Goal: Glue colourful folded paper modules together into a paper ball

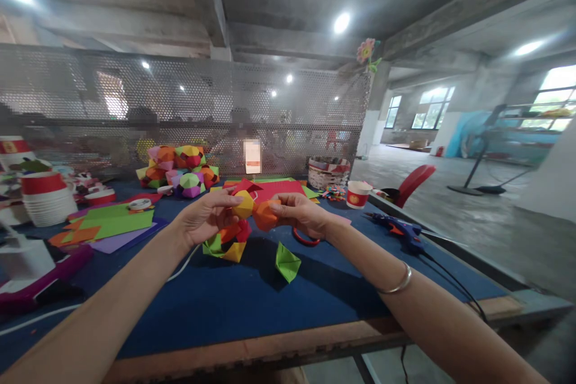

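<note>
Above the middle of the blue table my two hands meet over folded paper pieces. My left hand [209,211] is closed on a yellow folded paper piece [244,204], with a bit of red paper beside it. In the fingers of my right hand [300,211] is an orange folded paper piece [265,216]. The yellow and orange pieces touch or overlap; how they join is hard to see. Below my left hand lies a partly built ball of folded paper [229,243] in red, yellow, green and orange. A single green folded piece [288,261] rests nearer the front edge.
Finished paper balls [180,168] are piled at the back left. Coloured sheets [117,220], stacked paper cups [47,198] and a purple power strip [45,282] stand left. At right are a paper cup [357,195] and a corded blue glue gun [400,231]. Red-handled scissors [306,240] lie behind my right hand.
</note>
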`<state>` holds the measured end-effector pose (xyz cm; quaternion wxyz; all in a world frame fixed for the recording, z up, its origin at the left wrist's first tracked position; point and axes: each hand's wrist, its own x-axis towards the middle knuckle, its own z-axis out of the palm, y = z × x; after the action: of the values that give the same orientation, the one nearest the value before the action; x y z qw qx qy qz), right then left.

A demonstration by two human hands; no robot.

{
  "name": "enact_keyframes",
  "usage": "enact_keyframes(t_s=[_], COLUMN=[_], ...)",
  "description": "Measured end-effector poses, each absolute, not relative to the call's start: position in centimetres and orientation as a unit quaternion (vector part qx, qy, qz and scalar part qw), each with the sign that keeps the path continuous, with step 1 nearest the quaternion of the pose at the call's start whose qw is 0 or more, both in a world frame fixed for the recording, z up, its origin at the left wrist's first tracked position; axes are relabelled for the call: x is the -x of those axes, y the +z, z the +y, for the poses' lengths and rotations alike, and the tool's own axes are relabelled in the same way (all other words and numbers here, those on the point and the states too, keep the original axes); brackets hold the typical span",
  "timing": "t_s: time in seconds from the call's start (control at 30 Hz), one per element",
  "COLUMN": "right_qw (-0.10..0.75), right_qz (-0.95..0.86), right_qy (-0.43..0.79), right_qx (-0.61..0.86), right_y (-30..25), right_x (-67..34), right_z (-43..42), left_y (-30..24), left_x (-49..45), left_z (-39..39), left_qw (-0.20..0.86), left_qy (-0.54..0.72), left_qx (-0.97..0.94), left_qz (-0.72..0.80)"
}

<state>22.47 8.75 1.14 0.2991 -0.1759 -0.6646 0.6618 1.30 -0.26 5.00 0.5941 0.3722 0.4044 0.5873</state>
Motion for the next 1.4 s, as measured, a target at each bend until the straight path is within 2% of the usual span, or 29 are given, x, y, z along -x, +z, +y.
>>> enact_keyframes(t_s=[0.23,0.73,1.27,1.4], right_qw=[0.287,0.289,0.284,0.300], right_qz=[-0.686,-0.714,-0.683,-0.650], right_qy=[0.648,0.612,0.652,0.679], right_qx=[0.164,0.179,0.168,0.160], right_y=[0.81,0.85,0.81,1.11], right_x=[-22.49,-22.48,-22.52,-22.72], right_z=[9.10,9.07,9.08,9.06], left_y=[5.07,4.62,4.68,4.34], left_x=[-2.02,-2.00,-1.47,-1.46], left_z=[-0.51,-0.43,-0.20,0.26], left_qw=[0.598,0.600,0.612,0.584], left_qy=[0.569,0.558,0.547,0.523], left_qx=[-0.346,-0.370,-0.375,-0.414], left_qz=[0.446,0.439,0.430,0.462])
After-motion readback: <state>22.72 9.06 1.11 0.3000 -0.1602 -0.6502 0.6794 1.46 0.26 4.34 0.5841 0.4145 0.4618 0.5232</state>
